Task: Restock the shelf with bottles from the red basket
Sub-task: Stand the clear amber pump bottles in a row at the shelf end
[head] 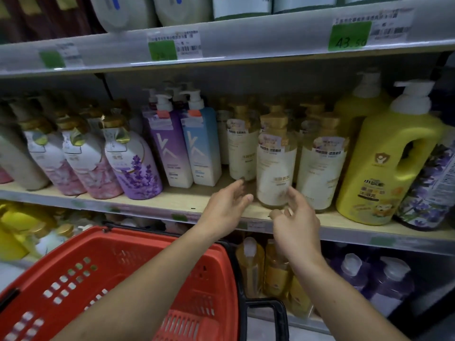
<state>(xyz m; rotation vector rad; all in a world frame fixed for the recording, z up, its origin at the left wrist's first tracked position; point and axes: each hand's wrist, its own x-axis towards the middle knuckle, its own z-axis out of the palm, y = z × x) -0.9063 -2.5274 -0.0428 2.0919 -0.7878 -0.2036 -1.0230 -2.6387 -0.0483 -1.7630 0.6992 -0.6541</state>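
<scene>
Head view: two hands reach toward a cream bottle on the shelf.

The cream bottle with a gold cap stands upright near the front edge of the wooden shelf, between two bottles just like it. The left hand is beside its lower left, fingers loose and a little spread, holding nothing. The right hand is at its lower right, fingers loosely curled, holding nothing. Whether either hand touches the bottle is hard to tell. The red basket sits below, under the left arm.
</scene>
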